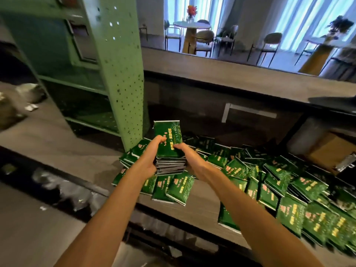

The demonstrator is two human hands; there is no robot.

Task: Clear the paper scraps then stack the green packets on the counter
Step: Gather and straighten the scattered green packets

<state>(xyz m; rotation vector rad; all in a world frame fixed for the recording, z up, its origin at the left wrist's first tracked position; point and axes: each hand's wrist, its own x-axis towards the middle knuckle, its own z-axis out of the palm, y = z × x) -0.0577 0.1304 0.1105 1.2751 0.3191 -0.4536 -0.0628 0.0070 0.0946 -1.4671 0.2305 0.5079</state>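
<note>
Your left hand (152, 158) and right hand (185, 154) are both clamped on a stack of green packets (169, 151), one on each side with the thumbs curled over the top packet. The stack sits over the near-left end of a heap of loose green packets (269, 180), though you cannot tell whether it rests on them. The heap sprawls rightward across the bench (86, 157), many packets overlapping and tilted, and a green perforated column (121, 74) stands just left of it.
</note>
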